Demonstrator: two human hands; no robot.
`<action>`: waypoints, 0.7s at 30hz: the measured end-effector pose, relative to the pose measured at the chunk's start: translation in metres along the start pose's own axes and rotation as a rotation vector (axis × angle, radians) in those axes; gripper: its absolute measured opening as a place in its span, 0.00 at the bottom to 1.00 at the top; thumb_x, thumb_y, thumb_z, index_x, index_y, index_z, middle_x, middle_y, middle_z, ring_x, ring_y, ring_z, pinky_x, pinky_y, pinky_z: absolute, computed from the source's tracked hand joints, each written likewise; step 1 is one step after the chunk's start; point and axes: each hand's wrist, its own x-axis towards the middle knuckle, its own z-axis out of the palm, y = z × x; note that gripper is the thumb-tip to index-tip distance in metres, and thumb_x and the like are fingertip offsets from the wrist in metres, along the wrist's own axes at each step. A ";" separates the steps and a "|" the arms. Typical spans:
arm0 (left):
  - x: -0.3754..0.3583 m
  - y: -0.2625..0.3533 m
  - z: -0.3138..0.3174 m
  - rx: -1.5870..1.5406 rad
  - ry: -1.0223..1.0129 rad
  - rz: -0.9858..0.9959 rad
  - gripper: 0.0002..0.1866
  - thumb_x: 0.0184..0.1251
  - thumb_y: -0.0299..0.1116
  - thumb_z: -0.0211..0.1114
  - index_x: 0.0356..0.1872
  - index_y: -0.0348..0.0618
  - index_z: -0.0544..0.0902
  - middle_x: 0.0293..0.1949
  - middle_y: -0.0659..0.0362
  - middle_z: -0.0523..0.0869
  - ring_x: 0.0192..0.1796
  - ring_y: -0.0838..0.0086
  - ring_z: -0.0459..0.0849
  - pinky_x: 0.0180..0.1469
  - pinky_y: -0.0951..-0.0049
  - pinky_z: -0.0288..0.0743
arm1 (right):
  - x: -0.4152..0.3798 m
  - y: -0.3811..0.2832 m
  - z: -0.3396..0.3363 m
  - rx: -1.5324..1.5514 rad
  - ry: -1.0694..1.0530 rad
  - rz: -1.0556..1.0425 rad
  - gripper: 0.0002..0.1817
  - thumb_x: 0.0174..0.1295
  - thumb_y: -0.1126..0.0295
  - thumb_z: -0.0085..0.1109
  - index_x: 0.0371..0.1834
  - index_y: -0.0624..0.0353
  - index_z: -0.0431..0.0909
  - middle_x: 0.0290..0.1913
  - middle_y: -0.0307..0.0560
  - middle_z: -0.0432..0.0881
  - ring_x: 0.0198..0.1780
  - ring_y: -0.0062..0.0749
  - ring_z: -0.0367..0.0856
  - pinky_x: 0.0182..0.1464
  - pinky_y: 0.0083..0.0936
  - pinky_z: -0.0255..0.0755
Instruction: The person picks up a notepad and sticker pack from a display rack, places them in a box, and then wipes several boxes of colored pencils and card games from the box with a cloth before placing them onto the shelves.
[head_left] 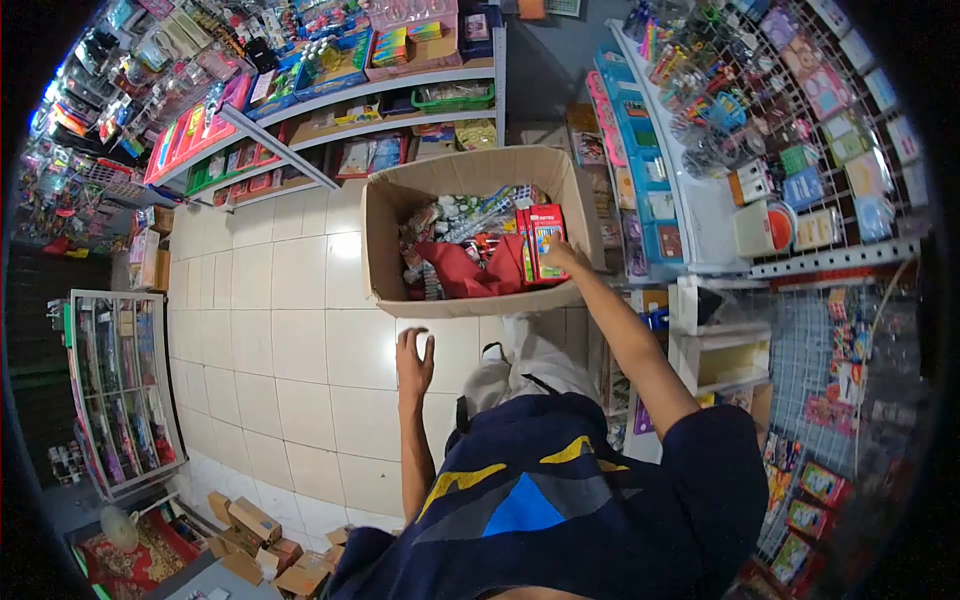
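Observation:
A large open cardboard box (375,215) stands on the floor in front of me, full of mixed packaged goods. My right hand (563,257) reaches in over its right side, its fingers closed at the edge of a red pack of colouring pens or pencils (541,232), which stands upright. The fingertips are partly hidden. Left of the pack lies a crumpled red sheet or bag (475,272), with plastic-wrapped items (470,218) behind it. My left hand (415,360) hangs over the floor just outside the box's near left corner, fingers apart and holding nothing.
Shelves of packaged goods (400,80) line the back. On the right are a shelf with blue trays (650,170) and a wire grid hung with goods (800,100). A glass-fronted cabinet (122,395) stands left. Small cartons (255,525) lie at the lower left.

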 end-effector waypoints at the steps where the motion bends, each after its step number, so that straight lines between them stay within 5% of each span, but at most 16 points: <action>1: -0.002 0.000 0.002 0.004 -0.007 -0.018 0.11 0.65 0.31 0.61 0.45 0.38 0.77 0.46 0.46 0.78 0.52 0.52 0.75 0.56 0.59 0.69 | 0.011 -0.004 -0.003 -0.023 -0.160 0.091 0.52 0.47 0.64 0.63 0.73 0.70 0.41 0.65 0.67 0.66 0.66 0.54 0.68 0.66 0.37 0.65; 4: -0.015 0.010 0.005 0.022 -0.048 -0.136 0.11 0.65 0.32 0.61 0.45 0.38 0.78 0.46 0.47 0.78 0.51 0.52 0.76 0.56 0.60 0.69 | 0.036 -0.009 0.012 -0.129 -0.271 0.312 0.65 0.45 0.50 0.70 0.76 0.56 0.29 0.72 0.66 0.54 0.70 0.59 0.58 0.68 0.51 0.57; 7: -0.030 0.016 0.009 -0.035 -0.042 -0.327 0.11 0.66 0.31 0.61 0.45 0.38 0.77 0.45 0.47 0.78 0.51 0.53 0.76 0.56 0.59 0.69 | 0.064 0.012 0.050 -0.098 -0.123 0.337 0.70 0.40 0.41 0.73 0.75 0.46 0.26 0.67 0.71 0.57 0.66 0.65 0.62 0.64 0.57 0.60; 9: -0.035 0.022 0.010 -0.010 -0.041 -0.354 0.10 0.66 0.31 0.60 0.44 0.37 0.78 0.44 0.47 0.78 0.51 0.53 0.76 0.55 0.60 0.69 | 0.060 0.009 0.054 0.040 -0.064 0.347 0.67 0.40 0.48 0.76 0.75 0.39 0.29 0.67 0.69 0.55 0.65 0.62 0.63 0.62 0.57 0.63; 13: -0.032 0.035 0.016 -0.031 -0.005 -0.427 0.09 0.66 0.30 0.60 0.43 0.37 0.78 0.44 0.47 0.78 0.50 0.53 0.76 0.55 0.60 0.69 | 0.060 0.006 0.071 0.039 0.037 0.339 0.64 0.42 0.53 0.76 0.74 0.39 0.31 0.65 0.68 0.55 0.64 0.62 0.62 0.61 0.59 0.62; 16: -0.007 0.053 0.018 -0.030 -0.004 -0.320 0.08 0.66 0.30 0.60 0.42 0.36 0.77 0.44 0.47 0.78 0.50 0.53 0.76 0.55 0.60 0.69 | 0.043 -0.008 0.045 0.111 0.037 0.295 0.59 0.40 0.57 0.77 0.71 0.43 0.40 0.64 0.71 0.58 0.59 0.66 0.68 0.57 0.50 0.70; 20: 0.040 0.073 0.022 -0.094 0.028 -0.193 0.08 0.66 0.28 0.60 0.42 0.36 0.77 0.45 0.48 0.78 0.49 0.53 0.77 0.54 0.62 0.69 | 0.035 0.003 0.045 0.420 0.171 0.042 0.55 0.39 0.62 0.78 0.67 0.48 0.46 0.62 0.66 0.61 0.60 0.59 0.68 0.59 0.45 0.67; 21: 0.050 0.071 0.027 -0.088 0.023 -0.147 0.12 0.66 0.27 0.61 0.49 0.38 0.75 0.48 0.49 0.79 0.50 0.61 0.79 0.52 0.63 0.72 | 0.033 0.003 0.048 0.526 0.196 -0.021 0.54 0.39 0.62 0.78 0.66 0.50 0.47 0.61 0.64 0.62 0.60 0.56 0.67 0.60 0.44 0.66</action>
